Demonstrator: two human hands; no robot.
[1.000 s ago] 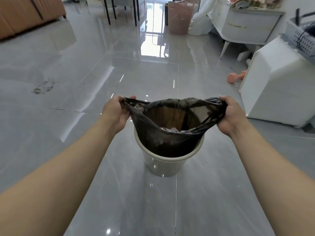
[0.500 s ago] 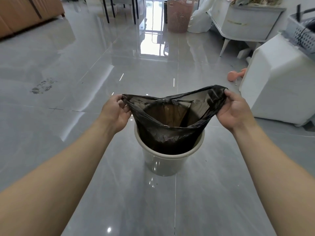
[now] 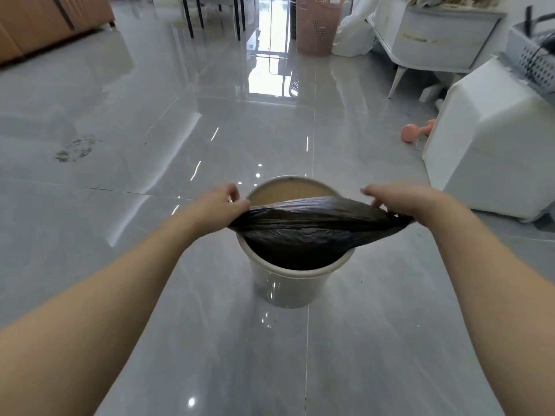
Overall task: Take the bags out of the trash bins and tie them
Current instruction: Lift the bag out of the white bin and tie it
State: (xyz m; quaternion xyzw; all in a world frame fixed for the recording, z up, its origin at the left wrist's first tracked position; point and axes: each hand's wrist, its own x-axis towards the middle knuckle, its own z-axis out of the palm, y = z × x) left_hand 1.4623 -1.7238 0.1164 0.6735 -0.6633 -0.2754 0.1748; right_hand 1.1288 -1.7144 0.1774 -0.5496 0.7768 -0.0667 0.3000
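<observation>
A black trash bag (image 3: 303, 232) sits in a round cream bin (image 3: 289, 288) on the grey tiled floor. The bag's mouth is pulled flat and closed into a long ridge across the bin's top. My left hand (image 3: 217, 202) pinches the bag's left corner. My right hand (image 3: 396, 199) grips the bag's right corner, which sticks out past the bin's rim. Behind the bag the bin's bare tan inner wall shows. The bag's lower part is hidden inside the bin.
A white cabinet (image 3: 492, 139) stands close on the right, with a pink dumbbell (image 3: 416, 132) beside it. Farther back are a pink laundry basket (image 3: 316, 24), a white dresser (image 3: 432, 40) and dark table legs (image 3: 187, 16). A dirty smudge (image 3: 76, 150) marks the floor at left.
Both hands have pulled the bag's open mouth outward and flat, so it has closed into a ridge. The bag now leans toward me, uncovering the bin's far inner wall.
</observation>
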